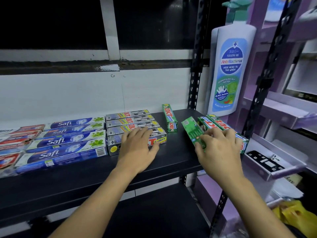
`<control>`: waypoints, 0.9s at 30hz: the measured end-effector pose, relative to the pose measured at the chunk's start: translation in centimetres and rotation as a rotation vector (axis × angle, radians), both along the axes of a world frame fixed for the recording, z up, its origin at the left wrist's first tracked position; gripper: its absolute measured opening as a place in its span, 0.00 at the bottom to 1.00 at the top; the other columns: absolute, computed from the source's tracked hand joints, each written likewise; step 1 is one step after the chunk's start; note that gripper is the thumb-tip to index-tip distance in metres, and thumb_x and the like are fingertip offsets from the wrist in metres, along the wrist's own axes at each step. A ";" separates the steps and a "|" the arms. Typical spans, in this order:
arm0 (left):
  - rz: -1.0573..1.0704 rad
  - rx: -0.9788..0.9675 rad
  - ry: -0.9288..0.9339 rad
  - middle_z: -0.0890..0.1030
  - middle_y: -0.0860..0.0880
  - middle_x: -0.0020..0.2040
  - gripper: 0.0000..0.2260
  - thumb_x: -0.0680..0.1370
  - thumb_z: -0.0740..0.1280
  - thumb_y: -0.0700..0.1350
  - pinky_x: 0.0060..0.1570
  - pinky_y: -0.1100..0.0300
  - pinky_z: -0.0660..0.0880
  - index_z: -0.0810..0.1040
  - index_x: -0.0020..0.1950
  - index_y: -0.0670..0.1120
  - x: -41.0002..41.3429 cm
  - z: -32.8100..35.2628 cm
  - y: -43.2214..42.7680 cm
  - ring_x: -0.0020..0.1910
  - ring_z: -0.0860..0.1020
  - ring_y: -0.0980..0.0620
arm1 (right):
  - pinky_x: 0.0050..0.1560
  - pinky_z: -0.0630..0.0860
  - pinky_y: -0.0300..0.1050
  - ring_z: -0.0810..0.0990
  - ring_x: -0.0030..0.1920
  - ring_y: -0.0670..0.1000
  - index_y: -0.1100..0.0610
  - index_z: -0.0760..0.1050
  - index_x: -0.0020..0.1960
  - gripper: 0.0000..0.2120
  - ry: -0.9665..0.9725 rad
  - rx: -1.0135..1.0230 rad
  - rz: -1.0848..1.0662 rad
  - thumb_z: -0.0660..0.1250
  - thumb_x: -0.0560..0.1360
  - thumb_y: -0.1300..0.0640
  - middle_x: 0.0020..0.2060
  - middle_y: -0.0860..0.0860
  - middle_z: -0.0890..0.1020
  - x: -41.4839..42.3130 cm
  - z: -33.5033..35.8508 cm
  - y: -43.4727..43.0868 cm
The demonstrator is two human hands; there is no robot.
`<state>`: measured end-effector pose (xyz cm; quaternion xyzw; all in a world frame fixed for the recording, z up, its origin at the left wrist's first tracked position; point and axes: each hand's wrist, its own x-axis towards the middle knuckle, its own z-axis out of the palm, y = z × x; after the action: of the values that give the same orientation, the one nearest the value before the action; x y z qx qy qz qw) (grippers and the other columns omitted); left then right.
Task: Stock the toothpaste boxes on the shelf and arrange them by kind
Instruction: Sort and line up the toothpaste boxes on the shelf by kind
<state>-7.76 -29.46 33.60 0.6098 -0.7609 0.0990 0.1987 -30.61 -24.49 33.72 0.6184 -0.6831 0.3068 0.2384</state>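
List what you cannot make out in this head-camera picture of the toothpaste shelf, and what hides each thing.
Head view:
red boxes: cut by left edge.
front Smokers box: label middle under left hand.
green boxes: near ends under right hand; grip or press unclear, fingers blurred.
Their print: too small.

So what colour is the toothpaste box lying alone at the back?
That slim cardboard box is green with red lettering; head view.
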 end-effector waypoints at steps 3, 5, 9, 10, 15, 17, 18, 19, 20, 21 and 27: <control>-0.003 0.004 0.003 0.63 0.55 0.78 0.26 0.82 0.53 0.62 0.74 0.52 0.50 0.65 0.77 0.54 -0.1 0.0 0.0 0.77 0.59 0.53 | 0.52 0.63 0.53 0.68 0.55 0.58 0.46 0.84 0.49 0.14 0.033 0.161 -0.048 0.64 0.75 0.40 0.51 0.45 0.80 -0.7 0.7 0.1; -0.005 0.002 0.005 0.63 0.55 0.78 0.26 0.81 0.53 0.63 0.74 0.52 0.49 0.65 0.77 0.54 -0.1 0.0 -0.1 0.77 0.59 0.53 | 0.54 0.62 0.54 0.66 0.57 0.56 0.42 0.82 0.52 0.17 0.045 0.250 -0.036 0.59 0.76 0.36 0.54 0.43 0.80 -1.3 1.2 0.0; -0.003 0.001 0.009 0.63 0.55 0.78 0.26 0.81 0.54 0.63 0.74 0.52 0.50 0.65 0.77 0.53 -0.1 0.0 0.0 0.77 0.59 0.53 | 0.51 0.59 0.51 0.66 0.58 0.55 0.41 0.81 0.54 0.18 0.016 0.293 0.064 0.59 0.75 0.33 0.57 0.41 0.79 -2.0 2.6 -0.7; -0.003 0.001 0.010 0.63 0.55 0.78 0.26 0.81 0.54 0.63 0.74 0.52 0.50 0.65 0.77 0.53 -0.1 0.0 0.1 0.77 0.59 0.53 | 0.50 0.59 0.50 0.67 0.58 0.55 0.41 0.80 0.56 0.19 0.010 0.306 0.091 0.60 0.75 0.33 0.57 0.42 0.79 -2.0 3.1 -1.1; -0.011 -0.008 0.018 0.64 0.55 0.78 0.26 0.81 0.54 0.63 0.74 0.52 0.49 0.65 0.77 0.53 -0.2 0.1 0.2 0.77 0.59 0.53 | 0.61 0.70 0.54 0.73 0.62 0.57 0.43 0.76 0.64 0.19 0.066 0.431 0.298 0.66 0.76 0.39 0.61 0.45 0.79 -2.4 6.2 -6.7; -0.011 -0.008 0.024 0.64 0.55 0.78 0.26 0.81 0.54 0.63 0.74 0.52 0.49 0.65 0.77 0.54 -0.3 0.1 0.1 0.76 0.59 0.53 | 0.64 0.72 0.55 0.76 0.63 0.55 0.46 0.76 0.66 0.18 0.058 0.492 0.386 0.67 0.77 0.46 0.62 0.47 0.80 -1.9 7.3 -9.4; -0.010 -0.007 0.027 0.64 0.56 0.77 0.26 0.81 0.55 0.63 0.74 0.52 0.49 0.65 0.76 0.54 -0.3 0.1 0.1 0.76 0.59 0.53 | 0.65 0.72 0.53 0.76 0.64 0.55 0.48 0.75 0.68 0.19 0.087 0.522 0.398 0.68 0.78 0.51 0.64 0.49 0.80 -1.5 7.7 -10.8; -0.009 -0.010 0.029 0.65 0.56 0.77 0.26 0.81 0.55 0.63 0.74 0.52 0.49 0.65 0.76 0.54 -0.3 0.1 0.1 0.76 0.59 0.53 | 0.66 0.71 0.51 0.75 0.65 0.55 0.49 0.73 0.69 0.21 0.133 0.539 0.402 0.68 0.78 0.56 0.65 0.51 0.78 -1.2 8.0 -12.4; -0.007 -0.014 0.031 0.65 0.57 0.77 0.25 0.81 0.55 0.63 0.73 0.53 0.49 0.66 0.76 0.54 -0.3 0.1 0.0 0.76 0.60 0.54 | 0.66 0.71 0.50 0.74 0.66 0.56 0.48 0.72 0.71 0.23 0.179 0.550 0.409 0.68 0.77 0.60 0.66 0.52 0.77 -0.7 8.2 -13.8; -0.005 -0.016 0.031 0.65 0.57 0.76 0.25 0.81 0.55 0.63 0.73 0.53 0.49 0.65 0.76 0.54 -0.3 0.1 -0.1 0.76 0.60 0.54 | 0.64 0.72 0.50 0.74 0.65 0.56 0.45 0.71 0.71 0.26 0.216 0.565 0.423 0.68 0.76 0.62 0.67 0.53 0.77 -0.4 8.3 -15.3; 0.007 -0.008 0.033 0.65 0.58 0.76 0.25 0.81 0.55 0.62 0.74 0.53 0.49 0.65 0.76 0.55 -0.2 0.0 -0.4 0.76 0.59 0.54 | 0.41 0.73 0.30 0.80 0.42 0.34 0.36 0.68 0.71 0.33 0.190 0.926 0.568 0.68 0.75 0.66 0.63 0.45 0.75 0.7 9.4 -20.4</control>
<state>-8.01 -29.87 33.64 0.6131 -0.7549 0.0927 0.2135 -29.89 -44.94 43.08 0.8435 -0.5286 -0.0305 -0.0900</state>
